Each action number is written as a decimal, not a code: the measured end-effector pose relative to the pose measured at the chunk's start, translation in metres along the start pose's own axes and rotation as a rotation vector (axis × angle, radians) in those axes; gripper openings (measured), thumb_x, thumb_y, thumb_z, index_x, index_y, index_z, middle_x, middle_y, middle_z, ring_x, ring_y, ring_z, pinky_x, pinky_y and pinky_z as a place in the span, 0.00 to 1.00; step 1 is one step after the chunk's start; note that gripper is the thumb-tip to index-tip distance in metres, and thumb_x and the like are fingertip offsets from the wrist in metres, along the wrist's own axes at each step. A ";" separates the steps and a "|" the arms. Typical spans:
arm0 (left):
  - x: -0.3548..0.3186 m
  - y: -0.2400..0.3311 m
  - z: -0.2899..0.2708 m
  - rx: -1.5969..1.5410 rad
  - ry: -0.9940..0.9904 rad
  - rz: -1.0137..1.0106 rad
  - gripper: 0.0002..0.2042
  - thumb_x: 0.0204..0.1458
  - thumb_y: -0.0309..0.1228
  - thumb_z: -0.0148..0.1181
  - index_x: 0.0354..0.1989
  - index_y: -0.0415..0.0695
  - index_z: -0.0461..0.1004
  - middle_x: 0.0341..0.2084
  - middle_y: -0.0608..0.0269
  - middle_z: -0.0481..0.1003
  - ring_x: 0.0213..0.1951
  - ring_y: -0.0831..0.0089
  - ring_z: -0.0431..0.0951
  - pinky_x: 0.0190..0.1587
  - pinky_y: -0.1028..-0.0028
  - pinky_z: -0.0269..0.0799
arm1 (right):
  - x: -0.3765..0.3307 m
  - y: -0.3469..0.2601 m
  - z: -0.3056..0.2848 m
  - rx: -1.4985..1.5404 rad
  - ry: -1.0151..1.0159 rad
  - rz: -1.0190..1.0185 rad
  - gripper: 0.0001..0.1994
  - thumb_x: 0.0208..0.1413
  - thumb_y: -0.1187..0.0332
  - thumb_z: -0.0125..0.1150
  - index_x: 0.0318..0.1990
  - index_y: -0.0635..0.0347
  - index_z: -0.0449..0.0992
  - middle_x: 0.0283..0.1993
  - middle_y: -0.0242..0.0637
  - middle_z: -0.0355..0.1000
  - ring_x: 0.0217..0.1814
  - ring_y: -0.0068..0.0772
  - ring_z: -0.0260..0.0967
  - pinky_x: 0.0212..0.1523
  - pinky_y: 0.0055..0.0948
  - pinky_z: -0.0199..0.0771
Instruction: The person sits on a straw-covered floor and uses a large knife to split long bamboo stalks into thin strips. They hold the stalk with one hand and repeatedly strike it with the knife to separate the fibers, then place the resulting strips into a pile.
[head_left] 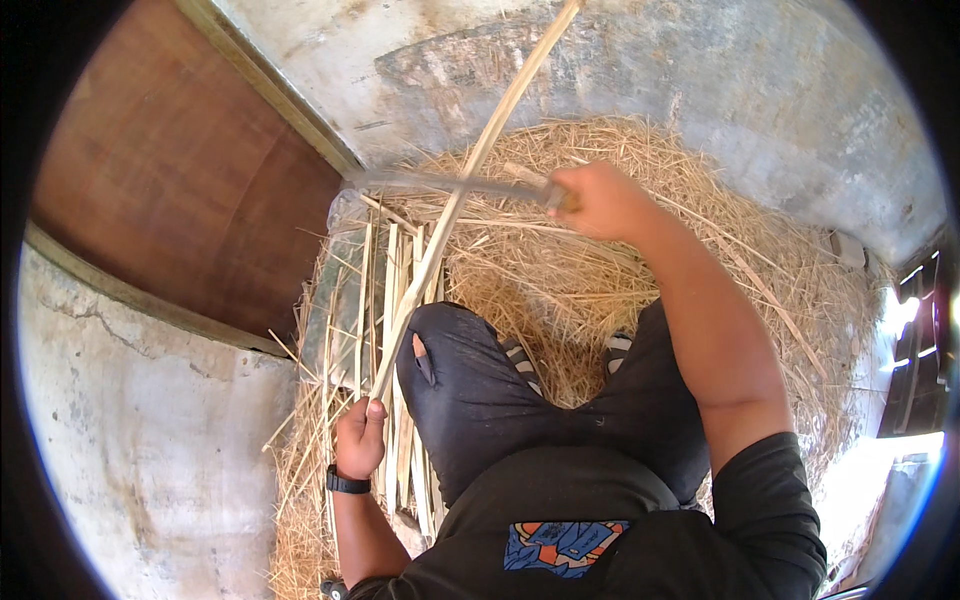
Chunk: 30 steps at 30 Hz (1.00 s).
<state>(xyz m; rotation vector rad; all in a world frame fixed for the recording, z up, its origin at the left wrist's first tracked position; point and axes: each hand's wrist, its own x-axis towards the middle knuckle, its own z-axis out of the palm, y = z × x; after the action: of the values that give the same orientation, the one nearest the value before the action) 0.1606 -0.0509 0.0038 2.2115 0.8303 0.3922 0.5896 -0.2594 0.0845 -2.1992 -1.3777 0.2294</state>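
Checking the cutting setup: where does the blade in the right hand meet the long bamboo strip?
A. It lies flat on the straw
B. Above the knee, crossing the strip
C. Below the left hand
B: the right hand holds the blade across the bamboo strip, well above the left hand gripping its lower end.

Concrete floor (150,450) — straw heap (620,270) spread across it, split bamboo strips (385,290) lying on straw.

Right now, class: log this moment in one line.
left hand: grips long pale bamboo strip | right hand: holds grey metal blade across it

long pale bamboo strip (470,165) slanting upward, crossed by blade (440,182)
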 end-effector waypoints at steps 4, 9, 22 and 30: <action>0.000 -0.009 -0.004 -0.164 -0.086 -0.048 0.23 0.65 0.48 0.48 0.26 0.40 0.69 0.17 0.70 0.64 0.24 0.81 0.61 0.28 0.76 0.59 | 0.001 -0.011 0.001 -0.132 -0.073 -0.139 0.10 0.57 0.66 0.60 0.45 0.55 0.79 0.28 0.35 0.76 0.31 0.31 0.74 0.33 0.36 0.75; -0.006 0.008 -0.015 -0.020 -0.044 -0.013 0.23 0.66 0.47 0.47 0.26 0.39 0.70 0.17 0.70 0.65 0.24 0.81 0.61 0.28 0.76 0.60 | 0.005 0.025 -0.010 0.045 0.122 0.189 0.08 0.57 0.66 0.59 0.43 0.53 0.79 0.27 0.34 0.75 0.27 0.29 0.71 0.29 0.34 0.74; -0.013 0.006 -0.022 0.145 0.017 0.003 0.27 0.65 0.51 0.45 0.25 0.38 0.69 0.17 0.68 0.66 0.23 0.79 0.64 0.27 0.74 0.61 | 0.014 0.041 -0.002 0.000 0.188 0.222 0.11 0.55 0.64 0.60 0.43 0.55 0.78 0.31 0.42 0.76 0.35 0.40 0.75 0.39 0.39 0.77; -0.009 -0.007 -0.016 -0.036 -0.023 0.038 0.25 0.66 0.49 0.44 0.24 0.41 0.68 0.18 0.72 0.65 0.22 0.82 0.62 0.25 0.76 0.58 | 0.005 0.002 0.009 -0.086 0.023 -0.186 0.11 0.56 0.62 0.61 0.42 0.57 0.78 0.27 0.40 0.75 0.28 0.39 0.74 0.31 0.39 0.73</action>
<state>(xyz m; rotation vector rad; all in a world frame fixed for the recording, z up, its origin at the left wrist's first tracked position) 0.1430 -0.0450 0.0094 2.1970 0.7641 0.3960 0.5903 -0.2524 0.0762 -2.1175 -1.5949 0.0788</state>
